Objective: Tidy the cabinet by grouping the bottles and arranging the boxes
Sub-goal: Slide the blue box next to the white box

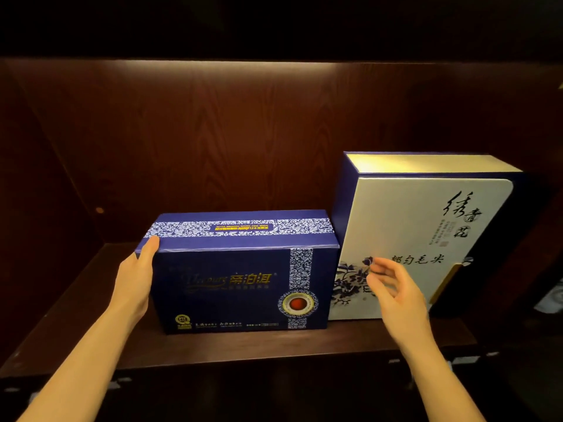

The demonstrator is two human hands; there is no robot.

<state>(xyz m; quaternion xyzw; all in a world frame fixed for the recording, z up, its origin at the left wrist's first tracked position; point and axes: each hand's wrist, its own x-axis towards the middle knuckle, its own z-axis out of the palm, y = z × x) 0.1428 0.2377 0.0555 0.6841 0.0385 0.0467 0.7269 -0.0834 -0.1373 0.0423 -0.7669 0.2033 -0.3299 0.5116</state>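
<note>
A dark blue box (237,287) with white floral bands and gold lettering stands upright in the middle of the wooden shelf (213,345). My left hand (135,281) lies flat against its left side, thumb up at the top corner. To its right a taller white and blue box (405,239) with black calligraphy leans upright, touching the blue box. My right hand (393,293) hovers in front of the white box with fingers relaxed and slightly bent, holding nothing. No bottles are in view.
The cabinet's dark wood back panel (243,141) and left side wall (45,208) close in the shelf. Bare shelf shows left of the blue box. A pale patterned object (551,296) is partly seen at the far right edge.
</note>
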